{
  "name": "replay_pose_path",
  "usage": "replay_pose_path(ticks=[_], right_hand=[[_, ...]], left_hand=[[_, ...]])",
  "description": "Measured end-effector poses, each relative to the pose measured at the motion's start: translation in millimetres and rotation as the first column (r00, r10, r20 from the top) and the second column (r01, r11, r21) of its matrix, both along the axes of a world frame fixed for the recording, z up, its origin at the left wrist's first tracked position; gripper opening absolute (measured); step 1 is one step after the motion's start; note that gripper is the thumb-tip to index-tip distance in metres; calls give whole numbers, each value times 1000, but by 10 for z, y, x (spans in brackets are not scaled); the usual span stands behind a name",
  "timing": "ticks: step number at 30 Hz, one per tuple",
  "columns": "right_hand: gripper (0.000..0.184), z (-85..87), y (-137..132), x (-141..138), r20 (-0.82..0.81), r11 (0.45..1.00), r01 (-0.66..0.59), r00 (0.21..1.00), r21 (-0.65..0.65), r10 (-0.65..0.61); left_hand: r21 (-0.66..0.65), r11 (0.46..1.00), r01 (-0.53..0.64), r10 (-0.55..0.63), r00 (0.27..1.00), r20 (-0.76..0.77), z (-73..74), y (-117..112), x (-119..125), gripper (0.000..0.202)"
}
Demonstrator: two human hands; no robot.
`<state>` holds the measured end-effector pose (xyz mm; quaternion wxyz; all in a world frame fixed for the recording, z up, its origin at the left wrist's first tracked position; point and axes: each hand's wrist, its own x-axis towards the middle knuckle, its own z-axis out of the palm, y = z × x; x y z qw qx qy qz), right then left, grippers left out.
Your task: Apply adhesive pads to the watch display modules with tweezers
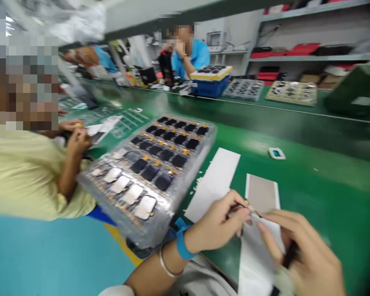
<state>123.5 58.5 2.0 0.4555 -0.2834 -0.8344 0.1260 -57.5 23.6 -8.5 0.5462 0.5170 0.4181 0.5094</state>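
Observation:
My left hand (217, 226), with a blue wrist strap and a thin bangle, pinches slim tweezers (249, 209) over a white strip (259, 246) on the green bench. My right hand (305, 255) is close beside it, fingers curled around a small dark part (289, 255) that I cannot make out clearly, index finger stretched toward the tweezer tip. A clear plastic tray (148, 176) of small black square parts and white-backed ones lies left of my hands.
A white sheet (214, 183) and a grey-faced strip (262, 194) lie ahead of my hands. A small white-framed part (276, 153) sits farther out. A person in a yellow shirt (27, 176) works at the left; another in blue (191, 53) sits across, by a blue bin (210, 84).

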Motion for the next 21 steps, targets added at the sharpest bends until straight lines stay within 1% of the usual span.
replay_pose_path(ticks=[2,4,9,13,16,18,21], right_hand=[[12,-9,-49,-67,73,1000,-7,997,12,6],[15,-22,-61,-121,98,1000,5,995,20,-7],[16,-65,-69,-164,74,998,56,996,11,-57],[18,-90,-85,-179,79,998,59,995,1,-59],[17,-105,-102,-183,111,998,70,991,-5,-69],[16,-111,-118,-181,151,996,85,985,33,-89],[15,-107,-137,-181,220,987,101,967,125,-127]], left_hand=[[-15,1000,-24,24,1000,0,-6,-19,-23,19],[-31,999,-37,37,999,-23,-5,-36,-50,19],[-63,997,-35,32,999,-42,-2,-70,-56,18],[-26,996,-81,78,992,-99,1,-75,-57,13],[13,996,-92,92,982,-162,-6,-74,-74,10],[47,995,-87,95,975,-200,-6,-77,-88,8],[104,992,-78,103,959,-265,3,-86,-110,6]])
